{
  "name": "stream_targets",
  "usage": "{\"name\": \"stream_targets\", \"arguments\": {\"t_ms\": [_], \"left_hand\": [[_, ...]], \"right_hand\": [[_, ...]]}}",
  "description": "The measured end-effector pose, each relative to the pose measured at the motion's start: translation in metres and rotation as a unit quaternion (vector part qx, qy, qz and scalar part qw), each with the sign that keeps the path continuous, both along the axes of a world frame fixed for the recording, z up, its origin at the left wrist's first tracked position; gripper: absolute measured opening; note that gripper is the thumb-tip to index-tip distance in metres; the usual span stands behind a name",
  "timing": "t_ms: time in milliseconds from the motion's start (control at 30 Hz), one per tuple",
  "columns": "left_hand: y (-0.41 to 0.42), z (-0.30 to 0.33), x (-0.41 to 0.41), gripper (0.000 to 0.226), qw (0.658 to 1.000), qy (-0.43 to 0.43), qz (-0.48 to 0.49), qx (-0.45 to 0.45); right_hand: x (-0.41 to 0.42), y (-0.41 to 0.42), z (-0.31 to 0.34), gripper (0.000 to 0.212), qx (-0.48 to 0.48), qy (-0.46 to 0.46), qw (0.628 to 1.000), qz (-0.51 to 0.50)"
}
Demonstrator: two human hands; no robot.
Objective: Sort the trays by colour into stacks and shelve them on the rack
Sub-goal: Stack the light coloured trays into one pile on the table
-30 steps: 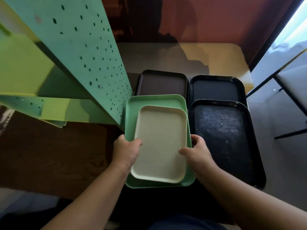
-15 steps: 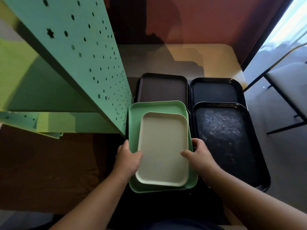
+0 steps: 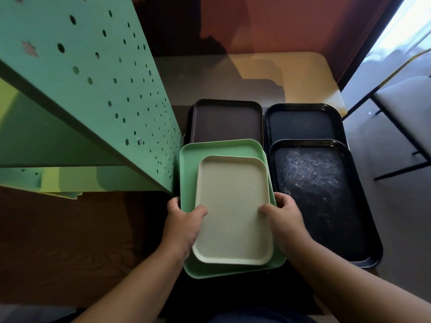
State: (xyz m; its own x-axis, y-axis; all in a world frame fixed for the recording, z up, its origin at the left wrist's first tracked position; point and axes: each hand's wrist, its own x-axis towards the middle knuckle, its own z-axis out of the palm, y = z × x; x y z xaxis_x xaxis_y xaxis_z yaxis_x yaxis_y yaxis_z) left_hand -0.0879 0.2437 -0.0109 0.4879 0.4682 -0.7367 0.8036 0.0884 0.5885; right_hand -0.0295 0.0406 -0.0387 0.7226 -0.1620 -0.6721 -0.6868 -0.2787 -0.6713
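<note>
A cream tray (image 3: 233, 206) lies inside a larger mint-green tray (image 3: 189, 173) at the centre. My left hand (image 3: 184, 222) grips the left rims of both trays, thumb on the cream one. My right hand (image 3: 283, 217) grips their right rims the same way. Behind them sits a brown tray (image 3: 227, 123). To the right lie two black trays, a far one (image 3: 300, 123) and a scratched near one (image 3: 319, 194). The green perforated rack (image 3: 98, 89) stands at the left, its side panel close to the green tray's left edge.
A beige table top (image 3: 291, 75) extends behind the trays toward a reddish wall. A chair with dark metal legs (image 3: 401, 127) stands at the right on a grey floor. Dark wooden flooring (image 3: 65, 241) lies below the rack at the left.
The view has tilted slightly, so the trays sit lower in the frame. Both hands keep the same hold on the stacked cream and green trays, which have shifted a little toward me.
</note>
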Motion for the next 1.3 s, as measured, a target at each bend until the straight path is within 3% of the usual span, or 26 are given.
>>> {"name": "stream_targets", "arguments": {"t_ms": [100,233,400,567,800,867,967,1100,1300], "left_hand": [[-0.008,0.006,0.003,0.075,0.999,-0.019,0.035,-0.020],[-0.012,0.013,0.026,0.102,1.000,-0.010,-0.004,-0.014],[-0.005,0.015,0.086,0.107,0.999,-0.019,-0.039,0.027],[-0.003,0.017,0.142,0.072,0.997,-0.027,-0.050,0.043],[0.008,0.003,0.176,0.045,0.996,-0.036,-0.057,0.059],[0.012,-0.001,0.177,0.045,0.996,-0.032,-0.053,0.056],[0.014,-0.008,0.176,0.065,0.998,-0.012,-0.049,0.048],[0.019,-0.021,0.170,0.107,0.997,-0.017,-0.048,0.055],[0.022,-0.008,0.167,0.128,0.997,-0.076,-0.026,0.010]], "right_hand": [[0.005,-0.010,0.008,0.040,0.019,-0.019,1.000,-0.010],[0.026,-0.018,0.020,0.040,0.030,-0.052,0.998,-0.016],[0.079,-0.017,0.017,0.050,0.082,-0.069,0.993,-0.038],[0.126,-0.008,-0.001,0.058,0.115,-0.048,0.991,-0.054],[0.157,0.006,-0.015,0.045,0.112,-0.018,0.993,-0.030],[0.159,0.008,-0.017,0.051,0.098,-0.004,0.995,0.002],[0.163,0.011,-0.016,0.061,0.085,-0.013,0.996,0.036],[0.170,0.015,-0.014,0.059,0.097,0.001,0.994,0.050],[0.172,0.013,-0.012,0.053,0.138,0.021,0.990,0.022]]}}
